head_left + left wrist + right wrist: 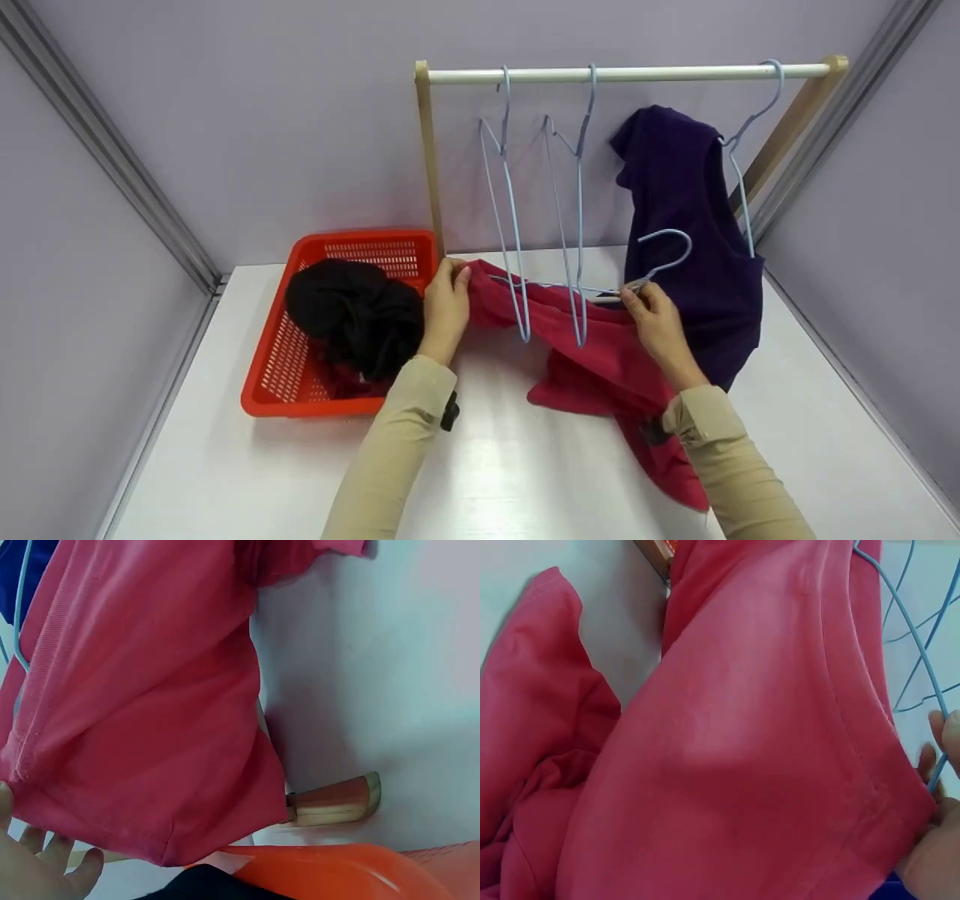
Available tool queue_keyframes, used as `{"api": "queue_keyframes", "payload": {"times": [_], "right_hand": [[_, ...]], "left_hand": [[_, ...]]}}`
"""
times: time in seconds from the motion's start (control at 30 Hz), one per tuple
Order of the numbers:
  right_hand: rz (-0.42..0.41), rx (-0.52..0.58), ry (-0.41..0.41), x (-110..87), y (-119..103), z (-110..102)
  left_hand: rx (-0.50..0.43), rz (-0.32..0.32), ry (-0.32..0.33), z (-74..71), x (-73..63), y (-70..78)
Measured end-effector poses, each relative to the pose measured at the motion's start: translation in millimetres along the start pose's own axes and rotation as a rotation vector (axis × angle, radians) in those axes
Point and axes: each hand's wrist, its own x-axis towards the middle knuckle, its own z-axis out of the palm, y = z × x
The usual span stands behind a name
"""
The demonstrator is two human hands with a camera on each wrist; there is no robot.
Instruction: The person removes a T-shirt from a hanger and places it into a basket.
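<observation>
A red shirt stretches between my two hands, its loose part hanging down to the right. My left hand pinches its left end beside the basket; in the left wrist view, fingertips show at the cloth's edge. A light blue wire hanger lies partly inside the shirt's neck opening, its hook standing out at the right. My right hand pinches this hanger just below the hook. The right wrist view shows thumb and fingers around the wire, with the shirt's neckline touching the hand. The cloth hides part of the hanger.
A rack with a white rail carries two bare hangers in front of the red shirt, and a dark purple garment on a hanger at the right. An orange-red basket at the left contains black cloth and some dark red cloth.
</observation>
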Motion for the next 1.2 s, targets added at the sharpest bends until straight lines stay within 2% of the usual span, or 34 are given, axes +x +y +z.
{"api": "queue_keyframes", "payload": {"times": [0.23,0.4,0.53,0.63,0.73,0.9,1.03,1.1,1.2], "right_hand": [[0.106,0.037,-0.035,2.8,-1,-9],[0.158,-0.034,-0.035,5.5,-1,-16],[0.2,-0.067,-0.021,7.4,-5,-17],[0.243,-0.049,0.03,9.6,-9,-15],[0.272,-0.025,0.084,12.2,-11,-11],[0.297,0.036,0.113,14.0,-15,0],[0.332,0.082,0.082,14.2,-20,8],[0.358,0.141,0.055,13.8,-23,12],[0.38,0.215,0.017,12.5,-25,20]], "left_hand": [[0.032,-0.077,0.002,-6.2,0.2,-4.0],[0.122,-0.108,-0.025,-11.4,-0.9,-8.5],[0.234,-0.03,-0.046,-11.1,-3.4,-12.8],[0.338,0.048,-0.072,-8.5,-5.4,-15.3],[0.385,0.077,-0.108,-4.9,-8.2,-14.2],[0.357,0.043,-0.157,5.1,-13.8,-7.4],[0.272,-0.007,-0.194,15.7,-20.3,-0.6],[0.204,-0.005,-0.208,21.5,-25.0,2.4],[0.107,0.046,-0.226,30.3,-34.0,5.7]]}}
